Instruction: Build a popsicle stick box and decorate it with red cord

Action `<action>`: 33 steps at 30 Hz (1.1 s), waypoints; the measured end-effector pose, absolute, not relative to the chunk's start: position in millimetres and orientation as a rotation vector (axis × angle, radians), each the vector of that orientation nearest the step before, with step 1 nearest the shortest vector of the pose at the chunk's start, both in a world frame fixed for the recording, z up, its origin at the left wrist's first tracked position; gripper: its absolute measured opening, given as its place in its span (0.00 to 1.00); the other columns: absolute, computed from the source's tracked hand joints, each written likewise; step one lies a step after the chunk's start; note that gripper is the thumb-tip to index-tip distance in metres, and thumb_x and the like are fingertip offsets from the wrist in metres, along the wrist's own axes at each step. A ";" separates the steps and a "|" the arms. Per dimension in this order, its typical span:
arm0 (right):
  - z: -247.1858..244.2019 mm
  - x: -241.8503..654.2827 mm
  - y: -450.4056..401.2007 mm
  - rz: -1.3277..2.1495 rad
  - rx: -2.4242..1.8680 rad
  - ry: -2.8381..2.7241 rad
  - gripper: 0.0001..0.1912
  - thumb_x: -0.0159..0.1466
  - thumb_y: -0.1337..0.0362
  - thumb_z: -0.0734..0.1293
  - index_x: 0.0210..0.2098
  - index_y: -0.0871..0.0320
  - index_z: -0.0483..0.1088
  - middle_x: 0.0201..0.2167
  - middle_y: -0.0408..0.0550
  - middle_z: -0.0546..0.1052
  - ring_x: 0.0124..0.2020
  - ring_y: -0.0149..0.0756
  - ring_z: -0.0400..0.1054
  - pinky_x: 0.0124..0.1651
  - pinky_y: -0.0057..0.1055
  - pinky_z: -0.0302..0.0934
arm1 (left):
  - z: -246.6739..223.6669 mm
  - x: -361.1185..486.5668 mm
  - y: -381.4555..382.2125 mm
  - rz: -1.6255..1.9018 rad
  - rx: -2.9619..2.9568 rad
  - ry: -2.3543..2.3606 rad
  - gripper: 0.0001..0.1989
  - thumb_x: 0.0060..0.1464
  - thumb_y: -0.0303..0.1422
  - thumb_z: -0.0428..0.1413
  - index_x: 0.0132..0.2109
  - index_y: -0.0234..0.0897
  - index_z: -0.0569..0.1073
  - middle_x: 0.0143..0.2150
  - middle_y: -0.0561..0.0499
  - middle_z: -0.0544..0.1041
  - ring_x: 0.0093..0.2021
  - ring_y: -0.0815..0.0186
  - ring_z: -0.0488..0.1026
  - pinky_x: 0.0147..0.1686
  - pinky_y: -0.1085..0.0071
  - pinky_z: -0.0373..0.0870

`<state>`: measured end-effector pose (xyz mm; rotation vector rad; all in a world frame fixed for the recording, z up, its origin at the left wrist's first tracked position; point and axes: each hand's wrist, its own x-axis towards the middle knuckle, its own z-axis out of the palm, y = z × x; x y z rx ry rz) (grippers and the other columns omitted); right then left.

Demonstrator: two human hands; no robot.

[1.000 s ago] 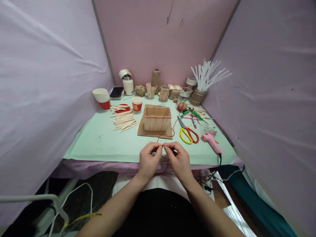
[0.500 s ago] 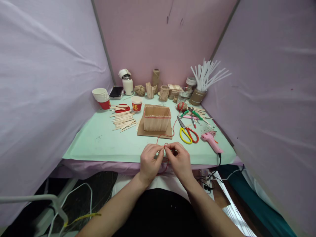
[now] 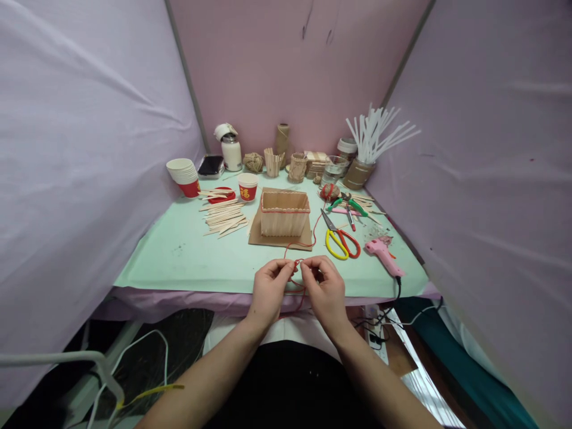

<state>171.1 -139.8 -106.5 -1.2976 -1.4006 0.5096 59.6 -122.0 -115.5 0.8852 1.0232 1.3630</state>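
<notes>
Near the table's front edge, my left hand [image 3: 270,288] pinches a red cord [image 3: 298,284]. Close beside it on the right, my right hand [image 3: 325,287] pinches the same cord, and a small loop shows between the fingertips. The cord runs back over a cardboard base [image 3: 279,241] toward a red-wrapped ball [image 3: 329,192]. On the base stands an open rectangular box [image 3: 284,223] faced with wooden sticks, with a red line round its rim. Scissors [image 3: 341,239] with yellow and red handles lie right of the box.
A pink glue gun [image 3: 384,257] lies at the right, its cable over the front edge. Green-handled pliers [image 3: 348,205] lie behind the scissors. Loose wooden sticks [image 3: 224,217] and paper cups [image 3: 183,177] are at the left. Jars and a pot of white strips [image 3: 358,174] line the back.
The fingertips have moved slightly apart, my left hand shifting a little left. More of the red cord and its loop now shows between them.
</notes>
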 end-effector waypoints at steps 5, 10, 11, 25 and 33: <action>-98.7 173.9 -140.8 0.474 -1.317 -1.412 0.06 0.64 0.64 0.63 0.32 0.56 0.70 0.31 0.45 0.72 0.32 0.33 0.65 0.34 0.30 0.60 | -117.0 55.7 -124.6 1.366 1.107 1.096 0.09 0.51 0.36 0.60 0.33 0.34 0.77 0.32 0.49 0.79 0.35 0.66 0.74 0.38 0.70 0.70; -98.6 172.2 -143.4 0.376 -1.314 -1.462 0.05 0.63 0.66 0.65 0.29 0.56 0.69 0.30 0.45 0.72 0.32 0.34 0.65 0.35 0.32 0.60 | -118.0 55.3 -126.3 1.399 1.264 1.125 0.08 0.54 0.36 0.58 0.33 0.35 0.76 0.32 0.49 0.78 0.35 0.66 0.74 0.37 0.71 0.71; -98.6 171.7 -144.1 0.328 -1.307 -1.476 0.05 0.63 0.66 0.65 0.30 0.56 0.69 0.30 0.46 0.73 0.33 0.35 0.65 0.36 0.32 0.60 | -118.5 55.4 -126.5 1.409 1.294 1.132 0.08 0.54 0.35 0.57 0.33 0.35 0.76 0.32 0.50 0.77 0.35 0.66 0.74 0.37 0.71 0.70; -99.4 174.0 -141.2 0.577 -1.344 -1.418 0.08 0.62 0.62 0.65 0.28 0.56 0.73 0.28 0.46 0.75 0.30 0.34 0.66 0.33 0.31 0.61 | -131.0 50.6 -125.8 1.657 1.927 1.161 0.06 0.58 0.27 0.55 0.38 0.38 0.77 0.35 0.48 0.79 0.38 0.64 0.74 0.41 0.65 0.70; -103.5 172.7 -138.6 0.697 -1.341 -1.338 0.08 0.60 0.61 0.66 0.27 0.57 0.71 0.26 0.45 0.73 0.27 0.32 0.64 0.31 0.30 0.61 | -130.6 50.0 -124.0 1.677 2.022 1.116 0.06 0.57 0.27 0.55 0.38 0.38 0.77 0.34 0.48 0.79 0.37 0.64 0.74 0.40 0.64 0.71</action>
